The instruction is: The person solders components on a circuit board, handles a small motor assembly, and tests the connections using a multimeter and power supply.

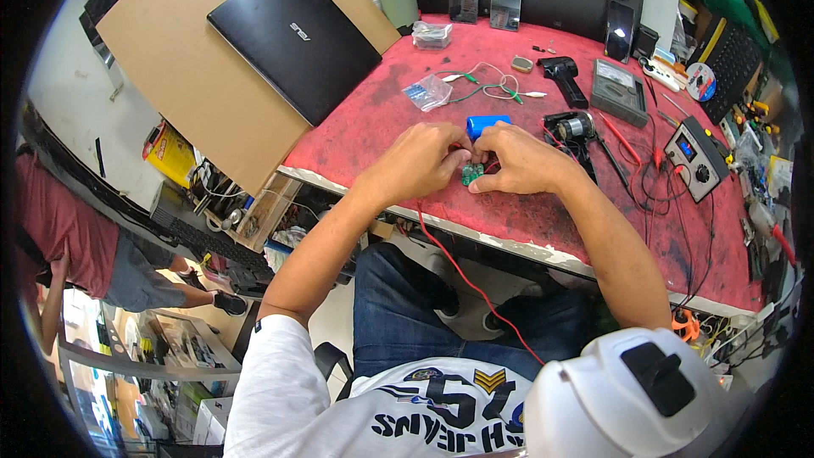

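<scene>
A small green circuit board [471,173] lies between my two hands, close to the table's near edge. My right hand [527,161] is closed round its right side, thumb below and fingers above. My left hand [426,157] has its thumb and fingers pinched together at the board's upper left; whatever is between those fingertips is hidden. Just beyond my fingers lies a blue cylindrical battery [487,125]. To the right sits an opened black device with a silver motor [577,126] and loose red wires. A red cable [459,266] hangs over the table edge beside my left hand.
The red-topped table [373,131] carries a black laptop [297,38] on cardboard at left. Clip leads [492,89], a black handheld housing [563,80] and a grey case [619,90] lie farther back. A meter box [697,158] with tangled cables stands right. Another person [76,229] is at left.
</scene>
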Available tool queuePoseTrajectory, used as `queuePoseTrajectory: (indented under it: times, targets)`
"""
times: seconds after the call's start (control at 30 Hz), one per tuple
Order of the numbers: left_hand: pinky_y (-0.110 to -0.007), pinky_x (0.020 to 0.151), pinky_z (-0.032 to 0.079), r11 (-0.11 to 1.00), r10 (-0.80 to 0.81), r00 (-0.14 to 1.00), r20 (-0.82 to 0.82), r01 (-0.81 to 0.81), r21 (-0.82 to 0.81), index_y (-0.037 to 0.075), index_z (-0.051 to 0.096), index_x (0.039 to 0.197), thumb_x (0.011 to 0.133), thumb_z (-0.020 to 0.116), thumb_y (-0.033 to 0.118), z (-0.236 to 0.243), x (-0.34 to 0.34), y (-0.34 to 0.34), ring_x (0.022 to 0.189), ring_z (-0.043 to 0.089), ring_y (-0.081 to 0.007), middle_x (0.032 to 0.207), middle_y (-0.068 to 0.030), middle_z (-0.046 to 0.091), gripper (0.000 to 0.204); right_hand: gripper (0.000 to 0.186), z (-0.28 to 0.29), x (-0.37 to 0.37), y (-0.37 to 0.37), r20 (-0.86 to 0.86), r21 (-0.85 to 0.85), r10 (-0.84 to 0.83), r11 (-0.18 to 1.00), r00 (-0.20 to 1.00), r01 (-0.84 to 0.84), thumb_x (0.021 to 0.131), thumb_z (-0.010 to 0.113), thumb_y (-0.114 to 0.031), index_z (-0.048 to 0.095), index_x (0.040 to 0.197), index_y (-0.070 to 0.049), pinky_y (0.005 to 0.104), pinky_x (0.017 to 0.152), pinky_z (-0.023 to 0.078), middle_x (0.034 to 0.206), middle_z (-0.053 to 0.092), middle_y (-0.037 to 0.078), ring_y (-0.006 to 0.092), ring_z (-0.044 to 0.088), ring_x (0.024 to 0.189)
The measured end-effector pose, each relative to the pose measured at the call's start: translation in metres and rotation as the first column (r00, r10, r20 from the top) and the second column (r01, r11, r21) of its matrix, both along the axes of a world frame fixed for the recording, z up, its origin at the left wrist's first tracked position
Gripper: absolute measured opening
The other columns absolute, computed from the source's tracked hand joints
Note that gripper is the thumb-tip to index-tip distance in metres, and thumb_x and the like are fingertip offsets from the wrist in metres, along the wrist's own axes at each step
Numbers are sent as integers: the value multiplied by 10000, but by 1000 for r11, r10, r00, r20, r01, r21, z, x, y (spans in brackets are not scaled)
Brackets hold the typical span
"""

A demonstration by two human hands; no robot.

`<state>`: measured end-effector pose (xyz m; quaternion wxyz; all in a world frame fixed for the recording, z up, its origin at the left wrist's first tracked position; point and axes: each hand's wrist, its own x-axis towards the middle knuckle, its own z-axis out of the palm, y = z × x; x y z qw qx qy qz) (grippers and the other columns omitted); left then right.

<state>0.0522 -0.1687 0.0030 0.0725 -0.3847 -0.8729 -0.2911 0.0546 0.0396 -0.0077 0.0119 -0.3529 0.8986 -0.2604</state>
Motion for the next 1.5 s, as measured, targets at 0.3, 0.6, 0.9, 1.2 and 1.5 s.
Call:
queuePoseTrajectory:
  times: [0.3,0.6,0.9,1.2,1.5]
  targets:
    - [-372,650,484,984,-42,998,36,35,176,-9,666,918,836,663,86,-14,-3,1,693,624,-284,790,-184,649,125,414,9,5,-3,63,72,-21,997,998,17,715,798,-308,648,939,6,428,853,432,965,623,176,342,550,996]
    - [-323,644,477,965,12,997,82,-33,259,-2,673,951,842,692,115,-41,-7,4,672,591,-163,752,-118,646,161,395,-7,4,0,-165,25,10,1000,986,-6,713,796,-343,691,917,-21,440,840,459,920,654,177,358,596,939]
    - [-238,586,432,876,46,947,317,-191,442,4,679,919,887,695,162,-55,-2,-1,648,507,-44,728,19,617,161,204,29,-2,33,70,-130,-50,990,996,59,728,711,-143,747,905,-48,358,615,489,696,667,125,242,629,629]
    - [-284,705,478,896,-8,964,266,-111,431,6,675,919,879,692,166,-47,-1,8,759,577,-89,809,-32,668,166,239,26,15,27,56,12,100,995,993,-101,789,696,-139,732,1015,-70,313,531,399,595,540,73,140,461,524]
    - [-262,740,504,883,-104,936,336,-68,464,26,580,1176,646,842,50,-46,6,-1,816,624,-107,954,-63,705,592,257,53,33,91,36,-275,-283,919,958,282,854,698,-194,701,1042,-18,255,670,492,792,673,35,74,601,745]
